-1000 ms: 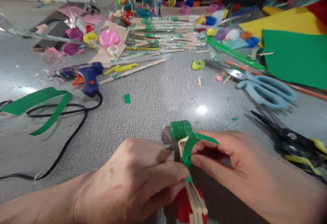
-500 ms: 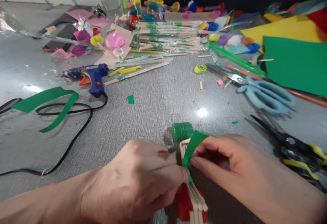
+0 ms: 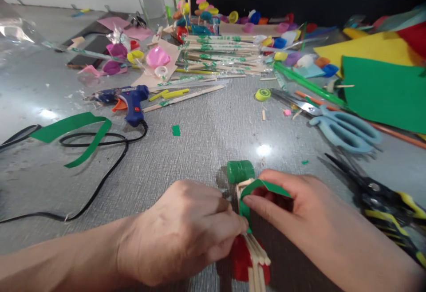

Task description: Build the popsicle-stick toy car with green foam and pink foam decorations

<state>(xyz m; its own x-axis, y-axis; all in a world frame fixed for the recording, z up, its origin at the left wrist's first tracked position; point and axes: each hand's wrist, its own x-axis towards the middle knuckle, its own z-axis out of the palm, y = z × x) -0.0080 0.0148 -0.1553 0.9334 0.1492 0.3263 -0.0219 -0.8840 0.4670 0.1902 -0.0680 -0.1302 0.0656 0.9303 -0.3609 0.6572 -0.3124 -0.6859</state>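
At the lower middle lies a small build of pale wooden sticks [image 3: 257, 250], with red pieces [image 3: 242, 263] at its near part and a green cylinder [image 3: 240, 171] at its far end. My left hand [image 3: 186, 232] is closed on the build from the left, its fingertips pressing the lower end of a green strip [image 3: 245, 202] to the sticks. Thumb and fingers of my right hand [image 3: 293, 212] pinch that same strip, which curves up and over to the right. My palms hide part of the sticks.
A blue glue gun [image 3: 133, 105] with a black cord lies left, near a loose green paper band [image 3: 95, 143]. Scissors [image 3: 349, 128] and black-yellow pliers [image 3: 374, 187] lie right. Wrapped sticks [image 3: 222, 52], bottle caps and a green sheet [image 3: 382, 92] fill the back.
The green strip's free end has swung from upright over to the right, along my right fingers. The whole view has shifted slightly, so the items on the left appear farther right.
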